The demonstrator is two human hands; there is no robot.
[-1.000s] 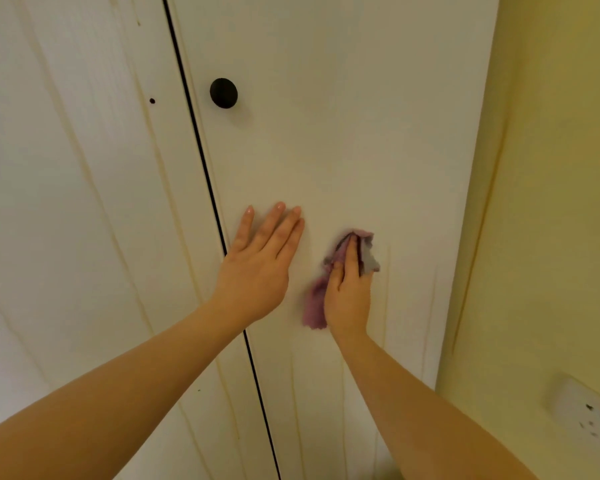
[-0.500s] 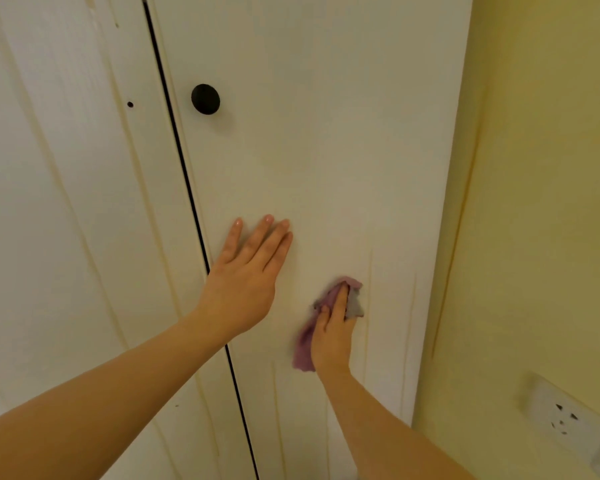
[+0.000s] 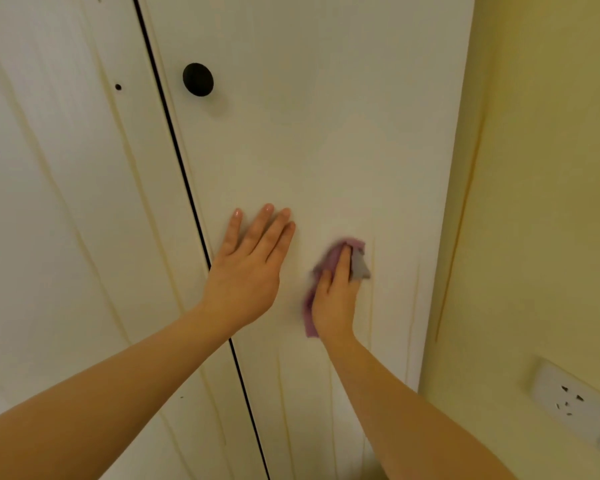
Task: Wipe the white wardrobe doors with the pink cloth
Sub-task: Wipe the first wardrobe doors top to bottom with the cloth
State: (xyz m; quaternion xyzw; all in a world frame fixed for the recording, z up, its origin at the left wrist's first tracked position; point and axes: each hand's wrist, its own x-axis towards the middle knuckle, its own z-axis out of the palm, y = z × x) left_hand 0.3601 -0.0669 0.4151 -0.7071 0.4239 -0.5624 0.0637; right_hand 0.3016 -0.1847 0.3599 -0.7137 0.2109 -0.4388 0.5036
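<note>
Left to right. The left wardrobe door (image 3: 49, 202) is white with faint yellowish streaks running down it, and it has a small dark hole (image 3: 118, 87) near its right edge. A thin dark gap (image 3: 174, 140) separates it from the right wardrobe door (image 3: 326, 133), which has a round black knob (image 3: 198, 79) just beside the gap, high up. The left hand (image 3: 248, 268) lies flat on the right door below the knob. Its palm is against the panel, its fingers are straight and close together pointing upward, it holds nothing, and its wrist crosses the gap. Near it on the right, not touching it, the right hand (image 3: 333, 299) presses the pink cloth (image 3: 352, 243) against the same door. The hand is laid over the cloth with the fingers we can see extended along it. The cloth is bunched and slightly blurred. It shows above the fingertips and down the left side of the palm, and a grey fold shows on the right. More pale streaks run down the door beside the cloth and below it. Right of the door edge is a yellow wall (image 3: 534, 168), with a white socket (image 3: 568, 398) low on it.
</note>
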